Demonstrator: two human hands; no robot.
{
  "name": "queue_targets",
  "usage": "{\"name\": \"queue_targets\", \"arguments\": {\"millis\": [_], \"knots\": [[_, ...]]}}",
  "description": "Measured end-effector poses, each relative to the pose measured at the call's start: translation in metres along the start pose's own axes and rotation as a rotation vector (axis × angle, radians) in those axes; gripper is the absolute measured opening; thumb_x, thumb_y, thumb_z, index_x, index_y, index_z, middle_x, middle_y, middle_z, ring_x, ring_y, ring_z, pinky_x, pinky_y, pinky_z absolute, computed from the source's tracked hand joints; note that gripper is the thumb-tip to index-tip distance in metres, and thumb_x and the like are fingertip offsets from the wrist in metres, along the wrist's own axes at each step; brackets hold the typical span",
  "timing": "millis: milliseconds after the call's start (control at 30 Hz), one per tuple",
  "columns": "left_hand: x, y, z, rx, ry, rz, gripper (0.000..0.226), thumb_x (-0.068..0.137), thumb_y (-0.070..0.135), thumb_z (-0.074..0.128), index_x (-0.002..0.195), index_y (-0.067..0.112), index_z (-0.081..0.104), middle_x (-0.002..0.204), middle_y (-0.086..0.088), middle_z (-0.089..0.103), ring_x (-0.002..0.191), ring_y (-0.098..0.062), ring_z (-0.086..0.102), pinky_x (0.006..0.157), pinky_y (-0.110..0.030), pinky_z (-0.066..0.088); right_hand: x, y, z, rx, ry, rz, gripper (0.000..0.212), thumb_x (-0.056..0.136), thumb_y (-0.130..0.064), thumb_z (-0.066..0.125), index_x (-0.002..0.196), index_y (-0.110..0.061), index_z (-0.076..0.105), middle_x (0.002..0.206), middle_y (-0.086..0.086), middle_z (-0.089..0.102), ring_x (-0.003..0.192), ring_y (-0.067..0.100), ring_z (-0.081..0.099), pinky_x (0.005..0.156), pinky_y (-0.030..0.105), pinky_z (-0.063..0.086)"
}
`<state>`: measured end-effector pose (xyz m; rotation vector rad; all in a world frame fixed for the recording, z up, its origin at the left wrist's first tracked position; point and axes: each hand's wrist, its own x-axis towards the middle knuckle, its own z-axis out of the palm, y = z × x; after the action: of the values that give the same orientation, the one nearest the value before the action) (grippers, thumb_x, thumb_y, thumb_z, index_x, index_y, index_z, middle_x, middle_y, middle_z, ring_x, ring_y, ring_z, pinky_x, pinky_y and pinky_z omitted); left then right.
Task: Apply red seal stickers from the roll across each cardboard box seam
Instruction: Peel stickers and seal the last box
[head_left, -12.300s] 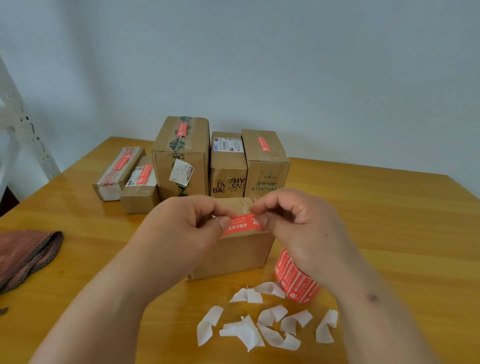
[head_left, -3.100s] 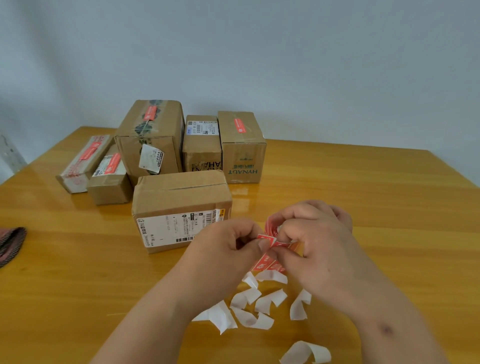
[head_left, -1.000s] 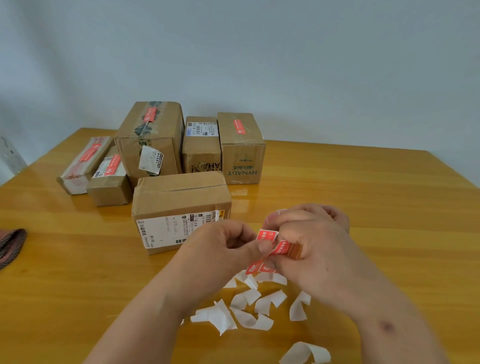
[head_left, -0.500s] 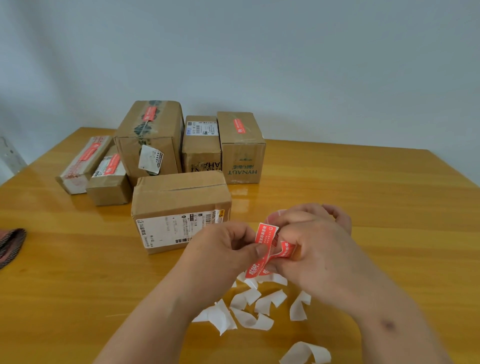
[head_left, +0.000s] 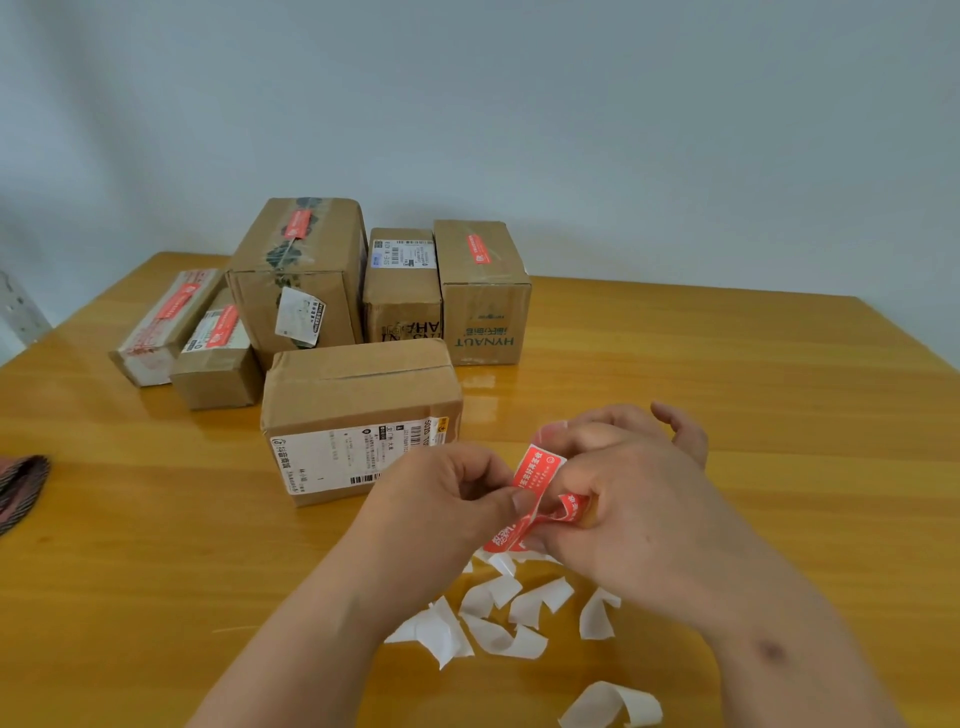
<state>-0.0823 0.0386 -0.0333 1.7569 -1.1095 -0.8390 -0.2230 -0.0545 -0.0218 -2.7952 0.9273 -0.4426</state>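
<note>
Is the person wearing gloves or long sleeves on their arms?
No gloves and no sleeves in view. The left hand and right hand are bare, and so are both forearms. No watch or rings show. The right forearm has a small dark spot.

The rightmost back box (head_left: 483, 322) reads "HYNAUT", upside down. Its neighbour (head_left: 402, 306) shows partial inverted letters "AH". Other labels are illegible.
</note>
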Motion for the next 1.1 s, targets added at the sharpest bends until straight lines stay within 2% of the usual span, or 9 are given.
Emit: {"name": "queue_targets", "arguments": {"millis": [133, 267, 367, 500, 633, 733, 900, 1100], "knots": [[-0.001, 0.0, 0.002, -0.028, 0.031, 0.008, 0.018, 0.086, 0.035, 0.067, 0.073, 0.023, 0.072, 0.072, 0.0, 0.07, 0.061, -0.008, 0.058, 0.063, -0.025, 0.052, 0.001, 0.002, 0.002, -0.006, 0.04, -0.01, 0.026, 0.057, -0.062, 0.06, 0.063, -0.039, 0.072, 0.097, -0.029, 0.062, 0.109, 0.001, 0.044, 0.103, 0.039, 0.004], [-0.001, -0.001, 0.003, -0.043, 0.043, -0.012, 0.018, 0.087, 0.036, 0.066, 0.074, 0.024, 0.071, 0.071, 0.001, 0.07, 0.06, -0.011, 0.058, 0.063, -0.027, 0.052, 0.0, 0.002, 0.002, -0.024, 0.015, -0.027, 0.023, 0.062, -0.057, 0.059, 0.067, -0.038, 0.073, 0.099, -0.029, 0.06, 0.112, -0.002, 0.038, 0.104, 0.04, 0.003], [0.0, -0.001, 0.002, -0.032, 0.075, -0.024, 0.017, 0.088, 0.035, 0.065, 0.075, 0.025, 0.069, 0.065, 0.008, 0.068, 0.054, 0.0, 0.054, 0.054, -0.015, 0.047, -0.001, 0.002, 0.002, -0.02, 0.004, -0.046, 0.02, 0.063, -0.054, 0.064, 0.066, -0.036, 0.072, 0.096, -0.028, 0.06, 0.111, -0.004, 0.035, 0.104, 0.04, 0.004], [0.002, -0.004, 0.002, -0.03, 0.088, -0.033, 0.018, 0.09, 0.035, 0.063, 0.076, 0.025, 0.068, 0.066, 0.005, 0.07, 0.053, -0.005, 0.053, 0.051, -0.013, 0.045, -0.001, 0.003, 0.002, 0.018, 0.03, -0.056, 0.016, 0.061, -0.05, 0.069, 0.064, -0.035, 0.072, 0.096, -0.03, 0.059, 0.11, -0.002, 0.038, 0.104, 0.042, 0.007], [0.003, -0.003, 0.002, -0.047, 0.09, -0.046, 0.017, 0.091, 0.033, 0.062, 0.078, 0.023, 0.066, 0.061, 0.006, 0.07, 0.043, 0.001, 0.049, 0.045, -0.01, 0.039, -0.003, 0.003, 0.001, 0.049, 0.029, -0.052, 0.013, 0.062, -0.049, 0.071, 0.066, -0.036, 0.073, 0.099, -0.032, 0.058, 0.109, -0.006, 0.036, 0.105, 0.042, 0.008], [0.004, -0.002, 0.002, -0.043, 0.101, -0.05, 0.016, 0.092, 0.031, 0.061, 0.079, 0.022, 0.065, 0.062, 0.006, 0.072, 0.045, 0.003, 0.056, 0.044, -0.006, 0.037, -0.003, 0.001, -0.003, 0.066, -0.003, -0.038, 0.008, 0.067, -0.044, 0.078, 0.069, -0.038, 0.073, 0.103, -0.034, 0.057, 0.113, -0.009, 0.033, 0.107, 0.04, 0.003], [0.008, -0.005, 0.003, -0.036, 0.117, -0.08, 0.016, 0.094, 0.032, 0.059, 0.081, 0.024, 0.065, 0.064, 0.007, 0.072, 0.052, 0.001, 0.063, 0.049, -0.007, 0.043, -0.004, 0.001, -0.007, 0.089, -0.035, -0.025, 0.008, 0.069, -0.045, 0.077, 0.069, -0.039, 0.072, 0.104, -0.037, 0.055, 0.119, -0.012, 0.029, 0.108, 0.036, -0.002], [0.009, -0.006, 0.002, -0.044, 0.177, -0.105, 0.015, 0.094, 0.03, 0.058, 0.085, 0.021, 0.065, 0.063, 0.002, 0.071, 0.044, 0.003, 0.057, 0.041, -0.009, 0.04, -0.005, 0.003, -0.011, 0.123, -0.057, -0.004, 0.014, 0.069, -0.043, 0.078, 0.061, -0.036, 0.069, 0.104, -0.036, 0.056, 0.123, -0.011, 0.028, 0.109, 0.035, -0.003]]}}
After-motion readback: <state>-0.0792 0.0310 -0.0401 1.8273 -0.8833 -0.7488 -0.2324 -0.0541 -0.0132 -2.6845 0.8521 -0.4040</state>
